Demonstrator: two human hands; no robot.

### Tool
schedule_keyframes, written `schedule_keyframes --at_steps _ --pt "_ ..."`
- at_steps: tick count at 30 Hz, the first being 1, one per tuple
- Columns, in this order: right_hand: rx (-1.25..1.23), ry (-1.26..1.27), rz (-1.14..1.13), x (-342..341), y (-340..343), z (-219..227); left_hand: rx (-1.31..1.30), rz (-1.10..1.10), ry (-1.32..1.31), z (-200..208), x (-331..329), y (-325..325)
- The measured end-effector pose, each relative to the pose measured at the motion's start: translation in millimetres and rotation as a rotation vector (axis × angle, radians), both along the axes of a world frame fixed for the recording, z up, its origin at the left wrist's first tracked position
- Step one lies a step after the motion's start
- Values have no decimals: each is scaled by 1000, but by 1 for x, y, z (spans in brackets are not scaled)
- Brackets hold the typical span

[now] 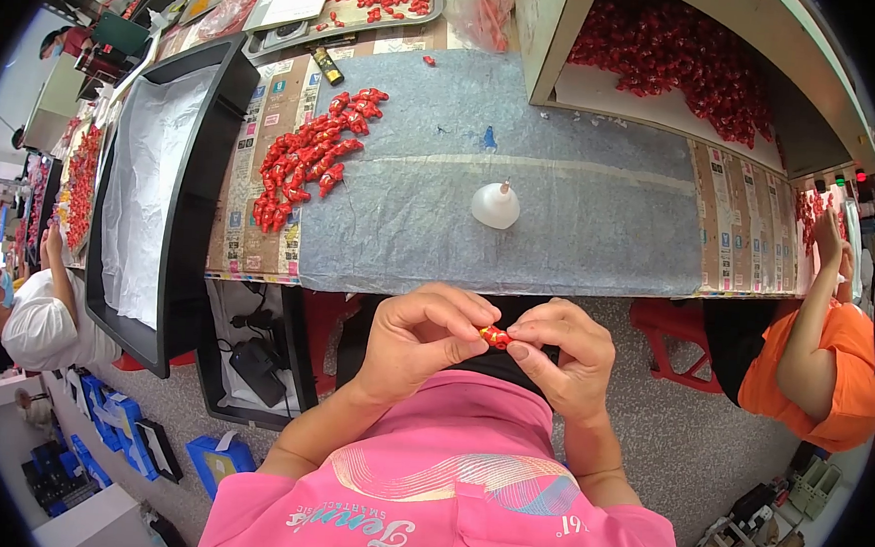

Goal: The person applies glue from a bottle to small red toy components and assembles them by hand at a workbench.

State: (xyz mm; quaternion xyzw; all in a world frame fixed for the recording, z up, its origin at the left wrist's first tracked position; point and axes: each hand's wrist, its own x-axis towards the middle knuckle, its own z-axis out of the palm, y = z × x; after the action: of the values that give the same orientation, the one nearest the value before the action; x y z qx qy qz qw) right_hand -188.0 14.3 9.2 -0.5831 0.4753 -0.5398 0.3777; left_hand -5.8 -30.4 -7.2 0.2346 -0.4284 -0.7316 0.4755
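Observation:
Between my two hands, just off the table's near edge, is a small red figurine (495, 337) with yellow marks. My left hand (424, 333) pinches one end of it with thumb and forefinger. From the other side, the thumb and fingers of my right hand (570, 354) close on it too. A heap of similar red pieces (304, 155) lies on the left part of the table, partly over the grey-blue cloth (400, 231). On that cloth stands a small white squeeze bottle (496, 206) with a narrow tip.
A black tray (197, 189) lined with white sheet stands at the left. Ahead are a metal tray (383, 19) of red pieces and, right, an open-fronted box (552, 40) holding many more. Co-workers sit at both sides. Below the table is a black bin (249, 412).

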Motion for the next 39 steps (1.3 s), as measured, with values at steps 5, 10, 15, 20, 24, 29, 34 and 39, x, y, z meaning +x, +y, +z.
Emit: schedule_keyframes --at_steps 5,10,15,20,24,29,34,39 --pt "-62 37 0 0 -1 -2 -112 36 -64 -1 0 0" --pt "-64 54 17 -3 -2 1 -100 37 -68 -3 -2 1" --pt "-2 61 21 -4 -1 3 -33 30 -44 -5 -3 4" --pt "38 20 4 -3 -3 5 249 -29 127 -6 -4 6" --pt "27 25 -6 -2 -3 2 347 -24 140 -6 -4 6" --pt "-16 64 -21 0 -5 0 363 -13 118 -6 -5 7" --pt "-18 76 -41 1 -4 4 337 1 99 -5 -6 7" --pt "49 33 -18 3 -6 6 263 48 15 -6 -2 7"
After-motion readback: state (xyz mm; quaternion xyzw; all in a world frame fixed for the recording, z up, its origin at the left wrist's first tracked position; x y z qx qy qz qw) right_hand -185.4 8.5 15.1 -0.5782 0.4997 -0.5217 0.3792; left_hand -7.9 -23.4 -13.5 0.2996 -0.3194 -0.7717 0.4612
